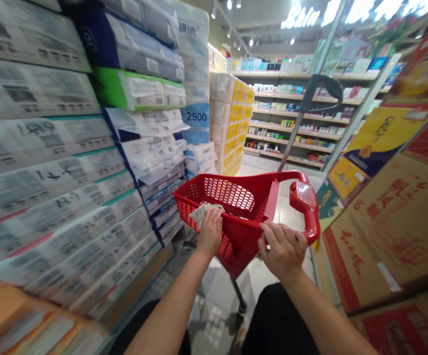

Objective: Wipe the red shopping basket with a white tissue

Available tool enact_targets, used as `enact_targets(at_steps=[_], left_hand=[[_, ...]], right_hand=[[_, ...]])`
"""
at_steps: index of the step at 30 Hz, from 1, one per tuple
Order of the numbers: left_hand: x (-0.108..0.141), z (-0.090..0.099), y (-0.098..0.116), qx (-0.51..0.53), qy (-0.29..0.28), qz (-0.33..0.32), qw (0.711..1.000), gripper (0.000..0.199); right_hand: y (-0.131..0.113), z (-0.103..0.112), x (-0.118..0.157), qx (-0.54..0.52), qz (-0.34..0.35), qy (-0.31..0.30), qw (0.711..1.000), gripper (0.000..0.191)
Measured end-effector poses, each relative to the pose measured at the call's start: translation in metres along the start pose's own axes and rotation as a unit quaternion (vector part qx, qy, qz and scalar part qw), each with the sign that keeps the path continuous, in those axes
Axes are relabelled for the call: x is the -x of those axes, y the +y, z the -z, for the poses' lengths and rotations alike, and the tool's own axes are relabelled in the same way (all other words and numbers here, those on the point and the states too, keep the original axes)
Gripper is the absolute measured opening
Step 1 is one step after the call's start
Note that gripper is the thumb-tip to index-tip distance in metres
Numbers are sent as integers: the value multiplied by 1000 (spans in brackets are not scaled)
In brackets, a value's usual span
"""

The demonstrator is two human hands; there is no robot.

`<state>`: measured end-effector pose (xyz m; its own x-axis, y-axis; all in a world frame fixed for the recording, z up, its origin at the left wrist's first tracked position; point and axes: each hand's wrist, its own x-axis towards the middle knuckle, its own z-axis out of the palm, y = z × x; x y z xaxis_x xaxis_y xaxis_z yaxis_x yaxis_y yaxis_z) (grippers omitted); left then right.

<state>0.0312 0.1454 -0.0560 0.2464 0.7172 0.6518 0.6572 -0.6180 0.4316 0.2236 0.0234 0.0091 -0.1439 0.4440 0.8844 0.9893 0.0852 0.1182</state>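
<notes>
A red plastic shopping cart (246,212) with perforated basket walls stands sideways right in front of me. My left hand (212,231) lies over the near rim of the basket, its fingers pressed on a pale patterned cloth (199,213). Part of the cloth hangs over the basket's near wall. My right hand (283,246) is closed around the near side of the cart's handle frame, thumb below. To the right of it the red handle (312,217) curves up and back. A grey pole (291,140) with a dark grey loop rises behind the cart.
Tall stacks of wrapped paper packs (69,177) line the left side. Cardboard cartons (394,227) are piled close on the right. Farther back stand yellow-and-white packs (232,123) and shelves (269,93) of small goods. A cart wheel (241,309) rests on the tiled floor near my legs.
</notes>
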Motion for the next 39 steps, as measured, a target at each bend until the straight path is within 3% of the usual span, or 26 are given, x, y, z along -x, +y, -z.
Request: enact_targets(at_steps=[9,14,20,26,34,39], left_hand=[[7,-6,7,-64,-16,-30,997,44],[10,-13,10,-79,-10,-28,996,46],[5,-18,-5,-86,-24,-64,994,56],[-1,-27,-12,-90,-33,-72,993,59],[19,-36,-24,-92,-23,-140,986,68],[34,-40,-32,-100,-85,-192,973,63]], right_hand=[[35,-15,-7,30,25,31,999,13],[49,-35,-9,24,-14,14,1000,14],[43,-63,-14,52,-58,-30,997,28],[50,-79,-17,49,-84,-26,995,25],[47,-72,-6,21,41,-83,995,35],[25,-75,-13,19,-51,-79,995,24]])
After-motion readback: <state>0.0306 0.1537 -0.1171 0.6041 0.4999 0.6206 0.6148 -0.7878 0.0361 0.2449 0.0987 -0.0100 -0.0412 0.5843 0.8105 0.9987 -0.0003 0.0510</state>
